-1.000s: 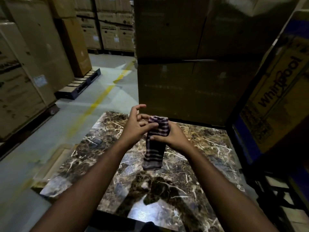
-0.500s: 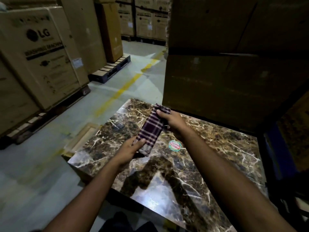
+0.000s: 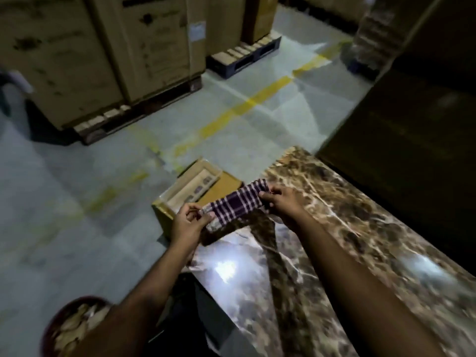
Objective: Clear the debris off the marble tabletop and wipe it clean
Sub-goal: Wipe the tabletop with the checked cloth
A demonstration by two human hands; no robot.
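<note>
A folded purple checked cloth (image 3: pixel 235 206) is stretched between my two hands above the left edge of the brown marble tabletop (image 3: pixel 360 228). My left hand (image 3: pixel 189 222) pinches its near end, just off the table's edge. My right hand (image 3: pixel 279 202) grips its far end over the marble. The polished top shows a bright light reflection near its front; no debris is visible on the part in view.
An open cardboard box (image 3: pixel 195 194) lies on the floor against the table's left side. A dark red bin (image 3: pixel 74 328) with pale scraps sits at bottom left. Large cartons on pallets (image 3: pixel 108 60) line the far left; a tall dark carton (image 3: pixel 412 119) stands behind the table.
The view swung left and down. The cloth went from hanging upright to being pulled lengthwise between both hands, and it now sits at the table's left edge.
</note>
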